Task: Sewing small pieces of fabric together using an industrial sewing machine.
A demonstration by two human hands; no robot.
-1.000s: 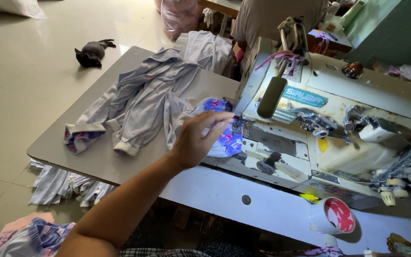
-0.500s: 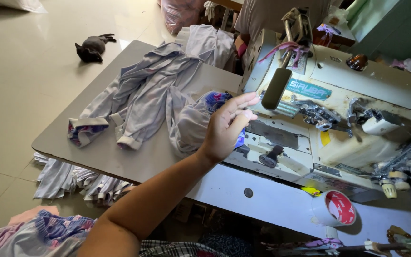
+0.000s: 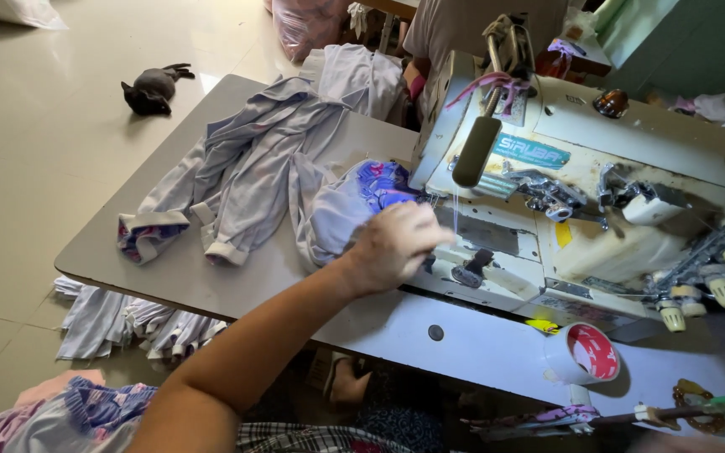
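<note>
My left hand (image 3: pixel 392 247) reaches in from the lower left and lies at the front of the sewing machine bed, beside the presser foot. Its fingers are curled on the edge of a pale grey cloth with a blue and purple pattern (image 3: pixel 341 205), which is bunched against the left end of the white industrial sewing machine (image 3: pixel 614 168). My right hand is out of sight.
A heap of grey garments (image 3: pixel 253 159) spreads over the grey table (image 3: pixel 144 268). More cloth pieces (image 3: pixel 119 323) hang below its edge. A white roll with a red inside (image 3: pixel 585 352) stands front right. A small dark animal (image 3: pixel 153 88) lies on the floor. Another person (image 3: pixel 455 25) sits behind the machine.
My left hand has moved right along the patterned cloth toward the needle area, and its fingers have curled down. The cloth is now bunched closer to the machine.
</note>
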